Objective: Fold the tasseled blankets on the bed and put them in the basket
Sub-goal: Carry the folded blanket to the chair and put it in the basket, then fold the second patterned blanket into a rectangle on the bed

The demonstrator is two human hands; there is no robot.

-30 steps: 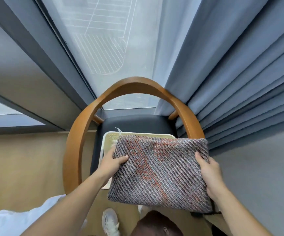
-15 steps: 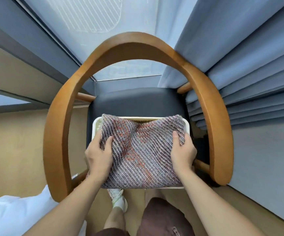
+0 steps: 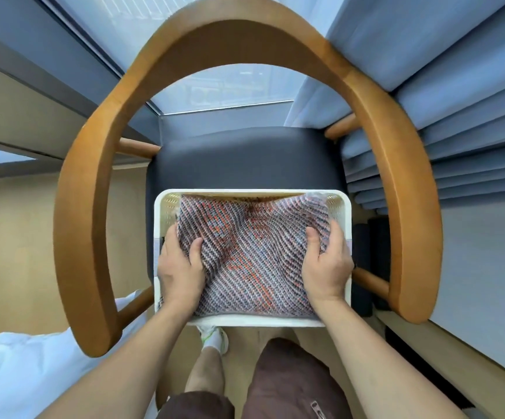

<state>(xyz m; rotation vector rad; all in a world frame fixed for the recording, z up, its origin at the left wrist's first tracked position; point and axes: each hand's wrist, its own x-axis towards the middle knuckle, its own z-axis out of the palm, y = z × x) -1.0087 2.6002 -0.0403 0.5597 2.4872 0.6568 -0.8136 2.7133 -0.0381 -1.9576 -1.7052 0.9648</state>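
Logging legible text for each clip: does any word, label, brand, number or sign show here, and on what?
None can be read.
The folded woven multicoloured blanket and the white perforated plastic basket show no lettering.
The curved wooden armchair and the grey-blue pleated curtain carry no label.
A small pale tag on the brown shorts at the bottom edge is too blurred to tell.

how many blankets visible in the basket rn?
1: a folded blanket fills the basket on the chair, left hand and right hand gripping its sides. Others may lie hidden underneath.
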